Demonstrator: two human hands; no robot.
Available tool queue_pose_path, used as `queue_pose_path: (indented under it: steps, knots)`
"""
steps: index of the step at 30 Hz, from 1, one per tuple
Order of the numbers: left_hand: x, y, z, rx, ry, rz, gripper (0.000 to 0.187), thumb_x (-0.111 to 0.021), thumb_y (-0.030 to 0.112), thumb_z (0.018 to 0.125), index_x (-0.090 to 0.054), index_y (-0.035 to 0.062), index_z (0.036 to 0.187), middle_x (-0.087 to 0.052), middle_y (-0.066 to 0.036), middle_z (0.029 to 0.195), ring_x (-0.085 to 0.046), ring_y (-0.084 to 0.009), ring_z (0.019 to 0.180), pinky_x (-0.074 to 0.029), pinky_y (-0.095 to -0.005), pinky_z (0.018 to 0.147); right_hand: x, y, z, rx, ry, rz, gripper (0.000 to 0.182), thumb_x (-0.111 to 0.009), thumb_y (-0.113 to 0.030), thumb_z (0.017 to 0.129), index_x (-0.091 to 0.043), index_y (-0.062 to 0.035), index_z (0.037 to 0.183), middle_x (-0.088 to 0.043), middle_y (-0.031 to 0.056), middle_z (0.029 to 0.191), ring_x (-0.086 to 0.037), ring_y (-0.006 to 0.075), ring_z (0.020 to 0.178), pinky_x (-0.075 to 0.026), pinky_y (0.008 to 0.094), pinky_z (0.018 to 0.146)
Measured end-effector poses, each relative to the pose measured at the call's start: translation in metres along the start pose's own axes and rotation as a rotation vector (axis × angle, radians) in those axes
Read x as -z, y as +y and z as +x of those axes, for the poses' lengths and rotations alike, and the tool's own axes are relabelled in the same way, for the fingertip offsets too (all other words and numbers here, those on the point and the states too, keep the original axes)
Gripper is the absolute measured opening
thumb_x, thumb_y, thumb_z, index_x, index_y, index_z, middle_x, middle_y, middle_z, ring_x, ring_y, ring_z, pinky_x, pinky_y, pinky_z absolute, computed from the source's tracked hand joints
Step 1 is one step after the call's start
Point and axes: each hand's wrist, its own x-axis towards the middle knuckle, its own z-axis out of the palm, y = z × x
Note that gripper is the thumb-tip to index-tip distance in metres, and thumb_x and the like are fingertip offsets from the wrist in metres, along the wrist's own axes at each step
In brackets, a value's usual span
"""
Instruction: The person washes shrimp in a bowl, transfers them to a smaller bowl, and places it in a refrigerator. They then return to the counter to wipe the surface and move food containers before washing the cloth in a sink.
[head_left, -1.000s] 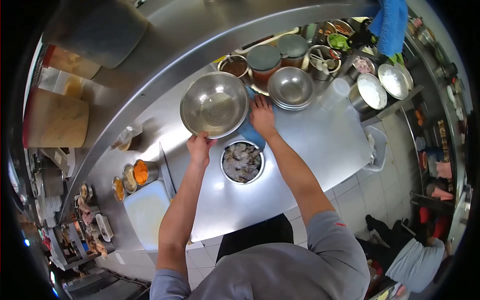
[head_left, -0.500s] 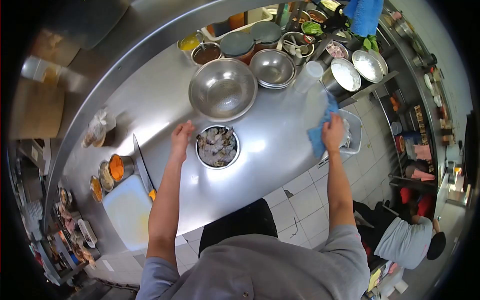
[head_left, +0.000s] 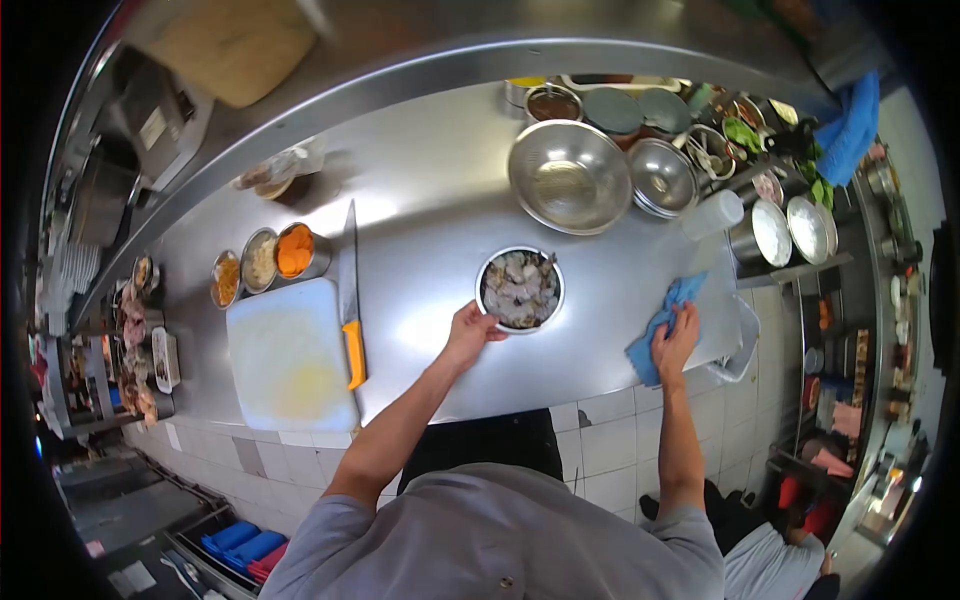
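On the steel table (head_left: 420,250) a small metal bowl (head_left: 562,290) holds grey raw shrimp (head_left: 520,288). My left hand (head_left: 472,335) is at the bowl's lower left rim, its fingers closed on the edge. A blue cloth (head_left: 645,352) lies bunched near the table's right end. My right hand (head_left: 676,343) rests on that cloth, with the fingers bent over it. A large perforated bowl (head_left: 570,178) stands behind the shrimp. To the left, a knife with a yellow handle (head_left: 353,355) lies beside a white cutting board (head_left: 285,350).
Small bowls of sliced carrot (head_left: 295,250) and other cut food stand behind the board. Stacked bowls (head_left: 663,178), a clear plastic container (head_left: 715,215) and pots of white contents (head_left: 770,233) line the back right. A co-worker (head_left: 770,562) is at the lower right.
The view has turned toward the left. My left hand has come down to the shrimp bowl's rim. My right hand and the blue cloth have moved nearer the table's front edge.
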Motion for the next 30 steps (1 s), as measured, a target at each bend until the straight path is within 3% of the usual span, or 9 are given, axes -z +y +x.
queue_pose_path:
  steps: [8,14,16,21,24,27,30]
  knots:
    - [0.115,0.020,-0.138,-0.025,0.175,0.070,0.024,-0.057,0.000,0.086,-0.060,0.0009,0.110,-0.067,-0.007,0.093,-0.066,-0.0151,0.076,-0.057,-0.0282,0.064,-0.059,-0.196,-0.013,0.387,-0.445,0.355,0.051,-0.058,-0.010,0.074,-0.057,-0.0029,0.125,-0.047,0.0210,0.138,-0.042,0.0410,0.130,-0.032,0.0498,0.109]
    - [0.204,0.030,-0.262,-0.119,0.449,0.030,0.027,-0.057,-0.002,0.084,-0.060,-0.0010,0.111,-0.068,-0.008,0.092,-0.064,-0.0138,0.073,-0.056,-0.0280,0.061,-0.178,-0.331,0.065,0.343,-0.321,0.510,0.072,-0.060,-0.009,0.078,-0.035,-0.0009,0.144,-0.037,0.0226,0.147,-0.037,0.0413,0.133,-0.031,0.0464,0.112]
    - [0.215,0.024,-0.297,-0.160,0.569,-0.072,0.027,-0.055,-0.003,0.082,-0.060,-0.0014,0.109,-0.068,-0.007,0.091,-0.064,-0.0135,0.071,-0.056,-0.0279,0.059,-0.226,-0.372,0.101,0.349,-0.306,0.564,0.072,-0.062,-0.008,0.078,-0.035,-0.0015,0.144,-0.036,0.0228,0.148,-0.037,0.0409,0.134,-0.030,0.0457,0.113]
    - [0.238,-0.009,-0.373,-0.251,0.792,-0.267,0.026,-0.053,-0.005,0.080,-0.061,-0.0010,0.104,-0.067,-0.006,0.089,-0.063,-0.0133,0.068,-0.055,-0.0269,0.056,-0.333,-0.457,0.165,0.609,-0.364,0.564,0.074,-0.063,-0.006,0.077,-0.036,-0.0082,0.145,-0.037,0.0170,0.150,-0.035,0.0345,0.138,-0.030,0.0450,0.114]
    - [0.252,-0.046,-0.408,-0.252,0.869,-0.304,0.025,-0.053,-0.004,0.079,-0.061,-0.0005,0.102,-0.067,-0.006,0.088,-0.062,-0.0128,0.067,-0.054,-0.0264,0.056,-0.306,-0.502,0.148,0.575,-0.471,0.369,0.069,-0.059,-0.009,0.079,-0.038,-0.0101,0.144,-0.038,0.0135,0.150,-0.035,0.0340,0.138,-0.027,0.0475,0.115]
    - [0.258,-0.067,-0.427,-0.227,0.904,-0.359,0.024,-0.053,-0.003,0.079,-0.061,-0.0004,0.101,-0.066,-0.006,0.088,-0.061,-0.0124,0.065,-0.054,-0.0260,0.055,-0.304,-0.504,0.116,0.504,-0.315,0.307,0.069,-0.060,-0.018,0.081,-0.037,-0.0181,0.146,-0.039,0.0080,0.150,-0.033,0.0294,0.140,-0.024,0.0524,0.115]
    - [0.260,-0.074,-0.428,-0.205,0.914,-0.383,0.023,-0.053,-0.003,0.079,-0.061,-0.0004,0.100,-0.066,-0.006,0.085,-0.061,-0.0122,0.064,-0.054,-0.0259,0.054,-0.282,-0.494,0.078,0.425,-0.300,0.265,0.067,-0.057,-0.018,0.081,-0.038,-0.0157,0.146,-0.039,0.0092,0.150,-0.032,0.0302,0.140,-0.022,0.0527,0.115]
